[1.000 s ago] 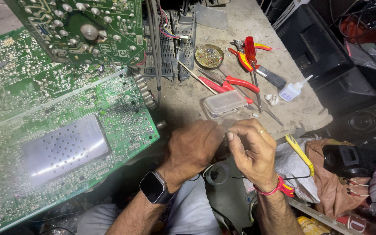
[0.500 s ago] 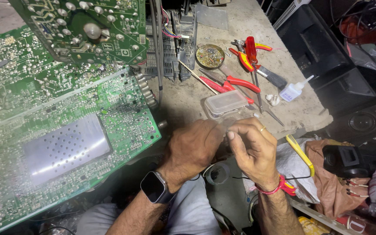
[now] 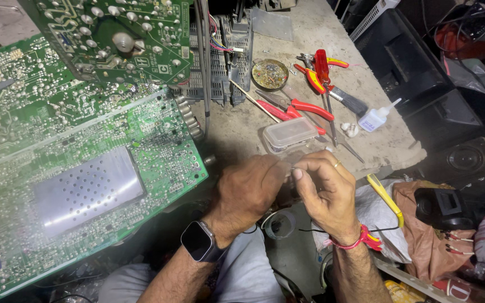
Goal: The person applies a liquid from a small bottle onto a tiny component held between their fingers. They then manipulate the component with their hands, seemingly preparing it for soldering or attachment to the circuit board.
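My left hand (image 3: 248, 191), with a dark smartwatch (image 3: 198, 241) on its wrist, is curled at the table's front edge, back toward me, so its fingers and anything in them are hidden. My right hand (image 3: 324, 193), wearing a ring and a red thread band (image 3: 355, 242), meets it fingertip to fingertip. Its thumb and forefinger are pinched on something small that I cannot make out. A clear plastic box (image 3: 290, 133) lies just beyond both hands. A thin black wire (image 3: 383, 229) runs under my right wrist.
Large green circuit boards (image 3: 85, 163) fill the left, and another (image 3: 124, 39) stands above them. On the table lie red-handled pliers (image 3: 293, 106), a red screwdriver (image 3: 324, 70), a brush (image 3: 346, 101), a round tin of small parts (image 3: 269, 73) and a small white bottle (image 3: 374, 119). At the right are a yellow tool (image 3: 384, 193) and brown cloth (image 3: 422, 235).
Both hands stay together at the table edge with only slight finger movement. Nothing else has moved.
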